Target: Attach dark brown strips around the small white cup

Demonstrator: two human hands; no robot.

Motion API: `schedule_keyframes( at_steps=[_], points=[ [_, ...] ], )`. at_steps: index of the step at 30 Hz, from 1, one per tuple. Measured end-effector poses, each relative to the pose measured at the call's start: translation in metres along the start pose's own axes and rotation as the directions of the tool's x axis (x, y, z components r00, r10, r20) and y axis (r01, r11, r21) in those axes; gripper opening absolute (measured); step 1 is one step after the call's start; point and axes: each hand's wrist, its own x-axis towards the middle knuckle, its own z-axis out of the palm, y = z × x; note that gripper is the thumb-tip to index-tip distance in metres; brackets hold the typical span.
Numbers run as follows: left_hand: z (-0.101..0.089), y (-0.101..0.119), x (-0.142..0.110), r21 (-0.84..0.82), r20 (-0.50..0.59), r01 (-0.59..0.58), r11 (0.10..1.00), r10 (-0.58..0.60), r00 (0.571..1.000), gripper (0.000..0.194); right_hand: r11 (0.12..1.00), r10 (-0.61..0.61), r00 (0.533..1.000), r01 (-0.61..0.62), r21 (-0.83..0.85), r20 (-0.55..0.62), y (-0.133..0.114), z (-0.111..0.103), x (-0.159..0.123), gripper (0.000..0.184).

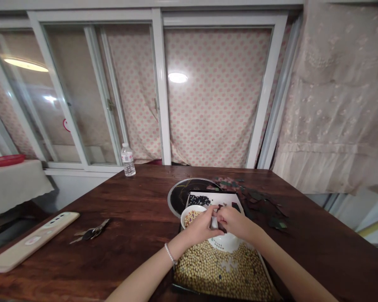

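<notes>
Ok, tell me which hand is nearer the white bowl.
Left. The left hand is at the white bowl's right edge; the right hand is farther right, beyond it.

Behind the table (135,218), a white-framed sliding window (161,84) shows a pink-dotted curtain (217,117); a lace curtain (334,105) hangs right of it.

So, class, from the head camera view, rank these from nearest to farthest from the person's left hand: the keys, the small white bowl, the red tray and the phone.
1. Small white bowl: just beside the left hand, holding beans.
2. Keys: to the left, on the wooden table.
3. Phone: farther left, near the table's edge.
4. Red tray: far left, on a cloth-covered table.
</notes>
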Motion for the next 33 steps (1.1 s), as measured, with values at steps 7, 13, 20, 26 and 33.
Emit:
schedule_keyframes(
  at_steps=[7,13,20,26,33],
  points=[
    [-0.001,0.0,-0.001,-0.004,-0.001,-0.027,1.0,0.027,1.0,0.066,1.0,-0.013,1.0,0.014,-0.026,0.026,-0.002,0.002,-0.002,0.016],
    [0.001,-0.002,-0.002,-0.002,-0.015,-0.039,0.999,0.039,0.999,0.079,0.998,0.007,1.0,-0.007,-0.06,0.004,0.009,0.003,-0.001,0.017],
    [0.0,-0.003,-0.002,0.029,-0.022,-0.063,0.998,0.064,0.998,0.077,1.0,-0.006,0.999,0.005,-0.03,-0.033,0.005,-0.004,0.003,0.017],
    [-0.001,0.002,-0.004,0.087,-0.015,-0.099,0.991,0.101,0.995,0.059,0.999,-0.022,0.988,0.03,0.045,-0.155,-0.008,-0.033,0.03,0.016],
    [-0.001,0.009,-0.007,0.173,0.036,-0.126,0.977,0.121,0.992,0.043,0.955,-0.135,0.97,0.181,0.236,-0.201,-0.026,-0.02,0.074,0.023]
  ],
)
